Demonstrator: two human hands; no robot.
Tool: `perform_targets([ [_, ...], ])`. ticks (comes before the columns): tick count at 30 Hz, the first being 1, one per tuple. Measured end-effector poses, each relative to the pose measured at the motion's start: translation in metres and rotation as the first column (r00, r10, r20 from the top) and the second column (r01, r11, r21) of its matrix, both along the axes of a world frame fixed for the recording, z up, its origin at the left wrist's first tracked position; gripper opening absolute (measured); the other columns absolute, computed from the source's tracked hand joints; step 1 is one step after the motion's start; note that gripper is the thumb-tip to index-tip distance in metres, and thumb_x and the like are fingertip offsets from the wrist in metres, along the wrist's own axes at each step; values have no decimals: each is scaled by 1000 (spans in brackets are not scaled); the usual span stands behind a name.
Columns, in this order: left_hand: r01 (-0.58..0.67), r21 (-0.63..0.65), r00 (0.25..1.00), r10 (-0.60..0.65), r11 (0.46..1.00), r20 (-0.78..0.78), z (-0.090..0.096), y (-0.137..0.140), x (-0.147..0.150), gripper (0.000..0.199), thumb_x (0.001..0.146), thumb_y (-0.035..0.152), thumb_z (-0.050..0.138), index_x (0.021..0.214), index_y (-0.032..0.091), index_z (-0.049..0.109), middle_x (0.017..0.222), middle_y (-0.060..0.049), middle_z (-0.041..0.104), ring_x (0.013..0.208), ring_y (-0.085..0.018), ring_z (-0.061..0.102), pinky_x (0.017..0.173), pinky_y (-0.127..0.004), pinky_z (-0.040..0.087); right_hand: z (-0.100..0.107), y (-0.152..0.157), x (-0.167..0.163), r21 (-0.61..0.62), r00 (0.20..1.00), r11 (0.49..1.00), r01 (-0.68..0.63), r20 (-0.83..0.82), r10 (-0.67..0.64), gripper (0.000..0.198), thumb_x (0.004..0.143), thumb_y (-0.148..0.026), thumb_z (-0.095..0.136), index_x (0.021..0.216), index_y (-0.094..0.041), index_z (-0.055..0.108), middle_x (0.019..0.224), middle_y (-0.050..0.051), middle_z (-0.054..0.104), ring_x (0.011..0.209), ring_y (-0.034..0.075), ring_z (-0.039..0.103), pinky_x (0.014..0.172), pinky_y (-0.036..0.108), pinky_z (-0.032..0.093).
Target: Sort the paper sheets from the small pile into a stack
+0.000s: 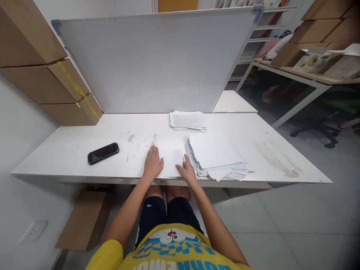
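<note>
A blank white sheet of paper (172,159) lies on the white table in front of me, between my two hands. My left hand (153,162) rests flat at the sheet's left side, fingers stretched forward and thumb out over the paper. Just at its fingertips is a small cream-coloured block (155,143), perhaps an eraser. My right hand (186,170) is at the sheet's right edge, with the thumb pointing onto the paper and apart from the fingers. Beside the right hand spreads an uneven pile of loose papers (215,152).
A neater paper stack (188,120) lies farther back, before a large whiteboard (157,63). A black phone (103,153) is at left. Cardboard boxes (64,84) stand at the back left; another box (84,219) is under the table. Grey smudges mark the tabletop (247,131).
</note>
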State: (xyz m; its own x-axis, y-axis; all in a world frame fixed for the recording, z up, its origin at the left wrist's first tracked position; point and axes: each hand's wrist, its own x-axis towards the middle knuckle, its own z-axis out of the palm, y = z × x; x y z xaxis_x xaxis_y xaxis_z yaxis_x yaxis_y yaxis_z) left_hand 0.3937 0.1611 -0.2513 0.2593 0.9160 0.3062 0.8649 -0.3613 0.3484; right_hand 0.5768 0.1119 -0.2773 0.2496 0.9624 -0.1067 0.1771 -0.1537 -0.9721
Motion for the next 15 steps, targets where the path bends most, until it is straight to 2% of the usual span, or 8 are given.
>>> perform_targets([
  [5, -3, 11, 1000, 3, 1000, -2, -2, -12, 7, 66, 82, 23, 45, 142, 0, 31, 151, -23, 28, 144, -32, 18, 115, -49, 21, 0, 0, 1, 49, 1000, 999, -16, -3, 16, 86, 72, -38, 62, 148, -17, 27, 104, 10, 70, 93, 27, 66, 85, 42, 51],
  [10, 17, -31, 997, -19, 999, -69, 7, -5, 5, 65, 84, 29, 44, 140, -3, 33, 149, -25, 31, 143, -33, 21, 115, -47, 18, 7, -5, -5, 54, 999, 998, -28, -20, 29, 86, 75, -38, 60, 149, -15, 23, 107, 11, 69, 94, 26, 66, 85, 40, 51],
  [13, -14, -59, 996, 9, 998, -83, 15, -1, 7, 64, 84, 33, 46, 138, -1, 38, 146, -25, 37, 141, -35, 26, 115, -50, 17, 5, -17, -1, 128, 1000, 992, -11, -20, 14, 83, 78, -39, 57, 149, -16, 22, 113, 12, 67, 98, 26, 65, 85, 39, 51],
  [15, -17, -53, 999, 15, 998, -47, 22, 0, 7, 63, 84, 35, 47, 137, 1, 40, 145, -24, 39, 140, -35, 28, 114, -50, 19, 5, -24, 18, 198, 1000, 980, 25, 4, -26, 82, 79, -41, 57, 150, -19, 23, 115, 11, 66, 100, 26, 63, 86, 39, 50],
])
